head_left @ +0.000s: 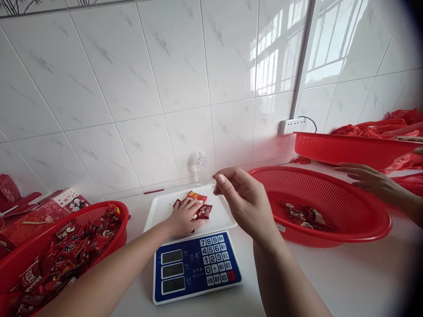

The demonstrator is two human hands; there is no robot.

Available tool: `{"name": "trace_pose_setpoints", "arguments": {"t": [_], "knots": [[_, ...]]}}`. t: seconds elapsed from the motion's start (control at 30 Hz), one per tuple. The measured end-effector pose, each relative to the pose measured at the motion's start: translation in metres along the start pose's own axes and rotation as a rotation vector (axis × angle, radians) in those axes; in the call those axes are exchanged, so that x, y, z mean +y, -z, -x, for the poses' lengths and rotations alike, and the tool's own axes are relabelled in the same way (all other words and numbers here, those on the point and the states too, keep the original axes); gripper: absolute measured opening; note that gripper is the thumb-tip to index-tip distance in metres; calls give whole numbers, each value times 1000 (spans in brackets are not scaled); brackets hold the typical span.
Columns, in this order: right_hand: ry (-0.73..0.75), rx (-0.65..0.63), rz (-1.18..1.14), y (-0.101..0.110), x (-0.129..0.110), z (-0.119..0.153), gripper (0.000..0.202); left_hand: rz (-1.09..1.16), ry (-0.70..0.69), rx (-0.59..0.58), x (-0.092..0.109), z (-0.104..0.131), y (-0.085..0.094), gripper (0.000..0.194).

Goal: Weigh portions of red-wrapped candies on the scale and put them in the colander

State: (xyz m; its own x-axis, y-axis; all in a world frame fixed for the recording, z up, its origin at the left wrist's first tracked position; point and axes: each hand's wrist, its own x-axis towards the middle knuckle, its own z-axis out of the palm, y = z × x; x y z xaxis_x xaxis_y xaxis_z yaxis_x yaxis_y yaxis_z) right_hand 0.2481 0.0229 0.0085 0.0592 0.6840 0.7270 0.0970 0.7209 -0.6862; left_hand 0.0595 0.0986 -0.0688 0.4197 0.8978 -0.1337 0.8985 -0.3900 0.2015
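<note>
My left hand (183,217) rests palm down on several small red snack packets (202,211) lying on the white tray (158,209) of a blue electronic scale (194,266). My right hand (243,200) hovers above the scale's right side, fingers loosely curled and pinched, with nothing visible in it. A red mesh basket (360,233) to the right holds a few red packets (306,216). Another red basket (120,215) at the left is full of red packets (71,248).
Another person's hand (372,178) reaches over the right basket's far rim. A second red basket (346,149) and red plastic bags (390,127) lie beyond. A clear bottle (202,168) stands by the tiled wall. A power strip (292,126) hangs on the wall. Red boxes (39,211) sit far left.
</note>
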Motion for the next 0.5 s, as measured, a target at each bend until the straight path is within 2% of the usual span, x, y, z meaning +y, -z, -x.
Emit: {"name": "trace_pose_setpoints", "arguments": {"t": [0.1,0.23,0.37,0.5], "knots": [[-6,-14,35,0,-1,0,17,-1,93,83,5,-4,-9,83],[-14,-25,68,-1,0,2,19,6,145,119,8,-8,-11,92],[-22,-46,77,-3,3,2,20,-44,111,155,15,-10,-11,87],[-22,-62,90,-3,3,2,21,-47,112,104,22,-16,-12,82]]}}
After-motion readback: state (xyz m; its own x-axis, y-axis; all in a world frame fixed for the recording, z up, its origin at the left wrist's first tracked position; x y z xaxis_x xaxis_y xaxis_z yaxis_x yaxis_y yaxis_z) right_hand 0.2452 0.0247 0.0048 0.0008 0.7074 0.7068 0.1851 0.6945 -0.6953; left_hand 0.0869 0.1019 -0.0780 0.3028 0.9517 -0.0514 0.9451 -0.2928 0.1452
